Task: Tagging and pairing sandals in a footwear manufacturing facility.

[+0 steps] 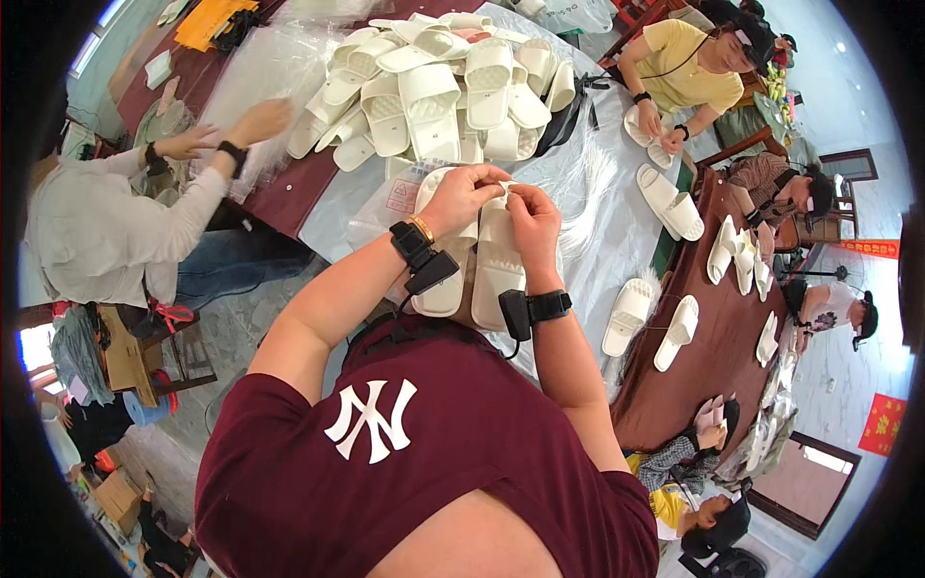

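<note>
A pair of white slippers stands upright against my body at the table's near edge: the right slipper (496, 255) shows most of its sole, while the left slipper (439, 297) is partly covered by my forearm. My left hand (465, 204) and my right hand (536, 223) meet at the top of the pair, fingertips pinched close together. Between them is a small whitish bit, too small to make out. Just right of my right hand lies a loose bundle of thin white strands (586, 188).
A big heap of white slippers (430, 96) covers the table's far side. Clear plastic bags (260, 87) lie left of it. One co-worker in a light top (106, 231) reaches in from the left; another in yellow (692, 67) handles slippers at right. More slippers (631, 316) lie along the right.
</note>
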